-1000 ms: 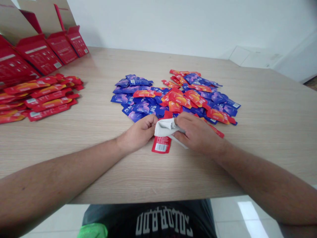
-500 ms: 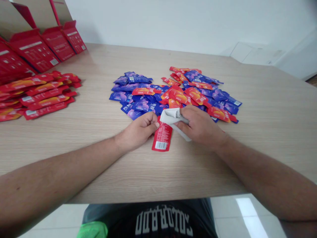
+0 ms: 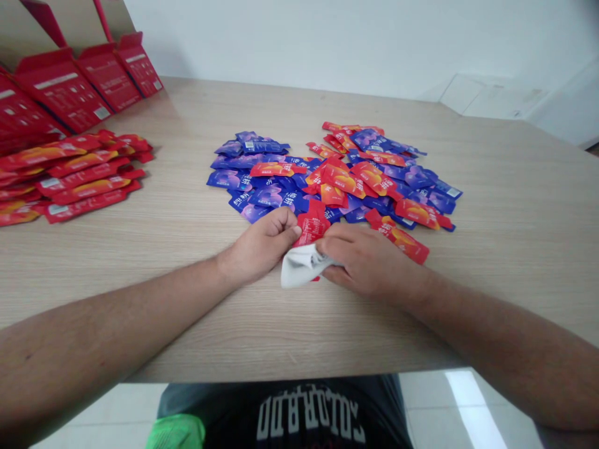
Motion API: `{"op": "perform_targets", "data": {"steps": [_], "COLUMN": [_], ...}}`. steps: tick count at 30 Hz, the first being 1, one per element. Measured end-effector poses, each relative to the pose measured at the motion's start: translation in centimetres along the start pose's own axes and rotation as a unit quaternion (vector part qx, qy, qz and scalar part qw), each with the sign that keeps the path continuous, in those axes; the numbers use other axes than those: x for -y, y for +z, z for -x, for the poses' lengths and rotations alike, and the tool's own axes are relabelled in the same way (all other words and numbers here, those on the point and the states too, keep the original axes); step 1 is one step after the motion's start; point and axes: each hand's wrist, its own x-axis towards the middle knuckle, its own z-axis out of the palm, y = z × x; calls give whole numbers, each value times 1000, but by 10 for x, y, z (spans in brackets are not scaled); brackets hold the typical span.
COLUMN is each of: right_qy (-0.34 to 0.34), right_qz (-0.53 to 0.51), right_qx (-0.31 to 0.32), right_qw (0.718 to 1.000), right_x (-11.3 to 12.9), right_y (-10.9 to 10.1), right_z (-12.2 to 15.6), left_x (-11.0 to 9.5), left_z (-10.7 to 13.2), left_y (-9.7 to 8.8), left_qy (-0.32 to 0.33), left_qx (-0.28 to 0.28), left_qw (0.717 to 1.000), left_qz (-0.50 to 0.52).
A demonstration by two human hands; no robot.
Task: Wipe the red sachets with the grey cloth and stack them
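A red sachet (image 3: 312,226) lies on the table in front of me, printed side up. My left hand (image 3: 269,243) pinches its left edge between thumb and curled fingers. In my right hand (image 3: 369,259) is a folded white cloth (image 3: 302,265), laid across the lower part of the sachet and hiding most of it. Just beyond both hands spreads a loose heap of blue sachets (image 3: 271,194) and red-orange sachets (image 3: 344,178). One more red-orange sachet (image 3: 407,243) lies beside my right hand, partly behind it.
Stacked red sachets (image 3: 88,181) lie at the left of the wooden table (image 3: 210,349). Behind them stand several open red cartons (image 3: 60,84). A white wall (image 3: 299,50) runs along the back. Something bright green (image 3: 175,431) shows by my lap.
My right hand has drawn the white cloth down the sachet toward me, uncovering its upper end. A red-orange sachet now shows beside the right hand. The left hand has hardly moved.
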Motion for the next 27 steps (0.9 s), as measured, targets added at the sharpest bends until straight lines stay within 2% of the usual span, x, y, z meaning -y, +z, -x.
{"op": "perform_targets", "data": {"steps": [3,8,12,14,19,21,24,27], "right_qy": [-47,3,-72,-87,2,-9,-59,-25], "right_qz": [-7,10,-12,-15,1,-8,-19,-15], "right_qx": [14,-24,10,15,-27,-14,12,-12], "right_qw": [999,1000,997,996,1000,1000,998,1000], "right_x": [6,8,14,13,1,0,0,-6], "right_y": [2,3,3,3,3,3,4,3], "right_z": [1,1,0,1,1,1,2,1], "left_x": [-2,-1,2,3,2,2,2,3], "left_z": [1,0,-1,-1,1,1,1,0], "left_y": [0,-1,-2,-1,1,1,1,1], "left_qy": [14,18,16,9,-7,-6,-3,-9], "left_qx": [-1,-20,-7,-3,-23,-23,-14,-9], "left_qw": [1000,999,1000,1000,998,999,999,998], "left_qz": [-19,-18,-1,25,49,46,52,69]}}
